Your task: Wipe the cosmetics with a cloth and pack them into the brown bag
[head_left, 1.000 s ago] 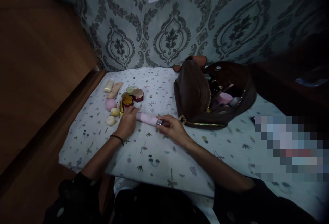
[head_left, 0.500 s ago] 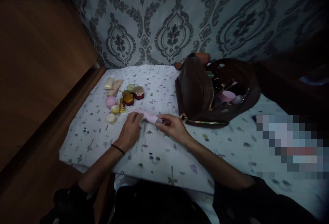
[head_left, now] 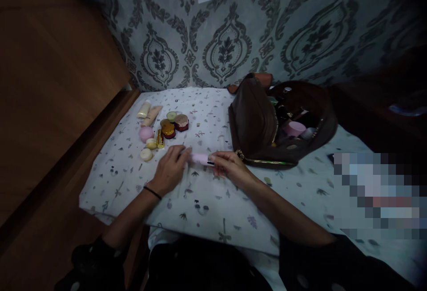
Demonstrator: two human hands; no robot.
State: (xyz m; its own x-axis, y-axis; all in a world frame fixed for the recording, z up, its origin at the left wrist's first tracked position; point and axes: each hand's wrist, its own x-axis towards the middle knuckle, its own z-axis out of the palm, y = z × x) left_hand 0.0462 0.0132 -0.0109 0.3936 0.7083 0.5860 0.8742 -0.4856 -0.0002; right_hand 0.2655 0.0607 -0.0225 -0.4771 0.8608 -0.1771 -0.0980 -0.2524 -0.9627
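A pink tube (head_left: 199, 159) with a silvery band lies between my two hands, low over the patterned white cloth (head_left: 213, 202). My left hand (head_left: 171, 168), with a dark band at its wrist, pinches the tube's left end. The fingers of my right hand (head_left: 231, 165) are closed on its silvery right end. Left of my hands are a gold tube (head_left: 160, 139), a pink round item (head_left: 146, 134), a small cream-coloured jar (head_left: 146, 155) and a dark red case (head_left: 181, 122).
An open brown bag (head_left: 255, 117) holding a pink-lidded item (head_left: 295, 128) and other small things stands at the right. Two tubes, one of them beige (head_left: 151, 116), lie at the back left. A wooden panel (head_left: 60, 50) borders the left side.
The pink tube has turned from slanting to nearly level, and my right hand has shifted slightly right and down. The whole view has moved a little.
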